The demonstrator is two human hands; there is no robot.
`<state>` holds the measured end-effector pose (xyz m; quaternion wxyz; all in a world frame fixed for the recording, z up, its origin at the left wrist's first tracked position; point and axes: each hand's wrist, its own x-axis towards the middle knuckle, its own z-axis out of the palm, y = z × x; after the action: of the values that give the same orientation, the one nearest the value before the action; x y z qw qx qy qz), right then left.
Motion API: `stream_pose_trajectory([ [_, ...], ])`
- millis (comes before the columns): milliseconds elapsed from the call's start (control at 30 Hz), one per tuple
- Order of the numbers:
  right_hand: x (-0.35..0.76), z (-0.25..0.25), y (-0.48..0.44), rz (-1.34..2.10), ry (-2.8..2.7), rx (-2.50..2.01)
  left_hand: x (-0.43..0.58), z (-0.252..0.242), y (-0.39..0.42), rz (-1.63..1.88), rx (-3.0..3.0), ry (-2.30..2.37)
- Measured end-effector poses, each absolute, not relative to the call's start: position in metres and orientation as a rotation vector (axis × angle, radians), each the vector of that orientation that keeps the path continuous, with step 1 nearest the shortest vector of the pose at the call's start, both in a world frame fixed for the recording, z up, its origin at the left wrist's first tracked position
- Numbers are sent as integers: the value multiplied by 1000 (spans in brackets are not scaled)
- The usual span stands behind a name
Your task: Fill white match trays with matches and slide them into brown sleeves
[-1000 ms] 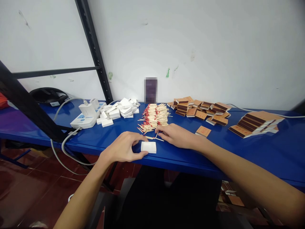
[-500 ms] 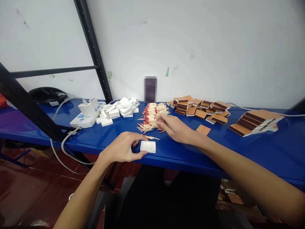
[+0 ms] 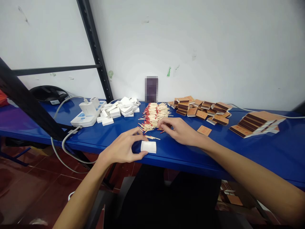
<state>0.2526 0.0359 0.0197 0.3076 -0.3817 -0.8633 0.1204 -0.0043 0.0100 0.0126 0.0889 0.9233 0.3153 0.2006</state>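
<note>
A small white matchbox tray [image 3: 148, 147] lies at the front edge of the blue table, its inside bare. My left hand [image 3: 125, 145] grips its left end, thumb at the near corner and forefinger at the far one. Behind it spreads a heap of red-headed matches [image 3: 153, 116], with a few loose matches [image 3: 152, 137] between heap and tray. My right hand [image 3: 178, 130] is at the heap's near right side, fingers curled together against the matches. What its fingertips hold, if anything, is hidden.
White trays [image 3: 119, 108] are piled at the back left beside a power strip [image 3: 85, 119]. Brown matchbox sleeves [image 3: 202, 109] lie at the back right, with stacked matchboxes [image 3: 257, 122] farther right. One flat brown card [image 3: 204, 130] lies near my right wrist. A black rack post [image 3: 95, 47] rises on the left.
My right hand has shifted slightly nearer and its fingers have changed their bend at the heap. The left fingers have moved a little; the tray stays in place.
</note>
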Motion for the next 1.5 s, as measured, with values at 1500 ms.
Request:
stream_pose_trajectory([
  [1500,242,10,33,98,-2549,-1112,23,35,64,331,2731,1332],
])
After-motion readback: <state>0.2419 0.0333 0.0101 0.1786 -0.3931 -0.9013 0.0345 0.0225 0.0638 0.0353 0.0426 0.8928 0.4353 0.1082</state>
